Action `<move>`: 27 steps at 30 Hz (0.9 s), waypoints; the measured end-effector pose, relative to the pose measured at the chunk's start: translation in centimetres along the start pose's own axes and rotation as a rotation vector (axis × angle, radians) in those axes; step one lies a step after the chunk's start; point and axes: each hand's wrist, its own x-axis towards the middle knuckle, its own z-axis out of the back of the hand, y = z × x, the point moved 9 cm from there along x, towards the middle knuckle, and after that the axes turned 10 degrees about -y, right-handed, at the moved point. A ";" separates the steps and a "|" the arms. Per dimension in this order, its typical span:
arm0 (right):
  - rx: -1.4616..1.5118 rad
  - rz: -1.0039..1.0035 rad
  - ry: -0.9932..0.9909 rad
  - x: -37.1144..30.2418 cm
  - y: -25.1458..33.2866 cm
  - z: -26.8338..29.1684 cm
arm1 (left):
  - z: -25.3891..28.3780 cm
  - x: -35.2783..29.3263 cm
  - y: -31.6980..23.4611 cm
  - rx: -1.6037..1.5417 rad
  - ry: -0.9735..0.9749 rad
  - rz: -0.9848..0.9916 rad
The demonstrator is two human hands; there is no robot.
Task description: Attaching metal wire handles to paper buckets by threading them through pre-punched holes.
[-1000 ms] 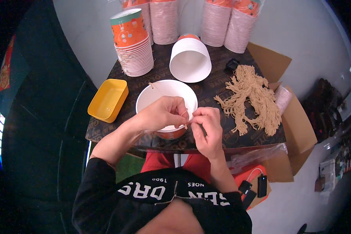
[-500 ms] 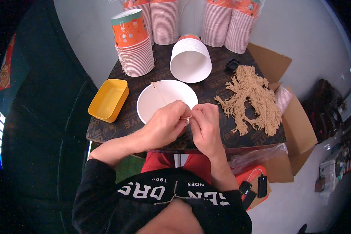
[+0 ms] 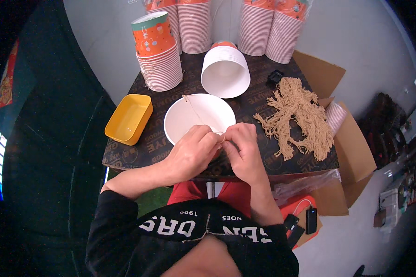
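Note:
A white paper bucket (image 3: 180,121) lies tilted with its mouth facing me, near the table's front edge. Thin tan string (image 3: 192,111) crosses its inside from a hole by the far rim toward my hands. My left hand (image 3: 195,150) is at the near rim, fingers pinched on the string. Close beside it, my right hand (image 3: 242,150) also pinches the string, thumb and forefinger together. Between the fingertips a small loop of string shows; its knot, if any, is too small to make out. My left hand hides part of the bucket's near side.
On the dark printed table (image 3: 268,106) are a yellow plastic box (image 3: 129,121), a bundle of tan strings (image 3: 305,122), a white nested bucket stack (image 3: 226,74) on its side and an upright orange-topped stack (image 3: 159,60). Wrapped stacks (image 3: 196,27) stand behind. An open cardboard box (image 3: 353,147) is at right.
The bucket has shifted slightly to the right. My fingers have moved a little on the string, my right fingertips now tucked closer to the left ones.

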 end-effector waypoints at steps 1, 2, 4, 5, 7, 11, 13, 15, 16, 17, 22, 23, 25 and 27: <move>0.004 0.001 0.002 0.0 0.1 -0.1 | 0.1 -0.1 0.1 0.004 0.001 0.002; 0.017 -0.009 -0.005 0.1 0.2 -0.1 | 0.1 -0.2 0.6 -0.031 0.022 0.060; 0.027 -0.019 -0.013 0.0 0.4 -0.2 | 0.3 -0.1 1.2 -0.068 0.043 0.117; 0.065 -0.042 -0.044 -0.1 0.3 -0.1 | 0.2 0.0 1.9 -0.136 0.078 0.220; 0.105 -0.064 -0.075 -0.3 0.2 0.0 | 0.2 0.1 3.0 -0.198 0.086 0.363; 0.023 0.036 -0.128 -0.7 1.4 0.4 | -0.1 -0.1 3.9 -0.253 0.162 0.507; -0.012 0.062 -0.138 -1.0 2.0 0.7 | -0.2 -0.4 4.6 -0.237 0.163 0.599; -0.081 0.095 -0.097 -1.7 2.3 0.5 | 0.1 -0.3 5.2 -0.180 0.147 0.600; -0.098 0.098 -0.076 -2.2 2.5 0.4 | 0.4 -0.3 5.4 -0.126 0.130 0.597; -0.096 0.099 -0.075 -2.5 2.5 0.4 | 0.4 -0.4 5.5 -0.124 0.128 0.598; -0.008 0.013 -0.083 -2.7 1.5 0.3 | 0.3 0.0 5.3 -0.130 0.109 0.578; -0.003 0.018 -0.078 -2.7 1.4 0.2 | 0.4 0.0 5.4 -0.125 0.102 0.580; 0.130 -0.139 -0.045 -3.1 -0.1 0.0 | -0.3 -0.7 6.1 -0.177 0.184 0.672; 0.150 -0.173 -0.040 -3.0 -0.1 -0.1 | -0.3 -0.7 6.2 -0.189 0.195 0.700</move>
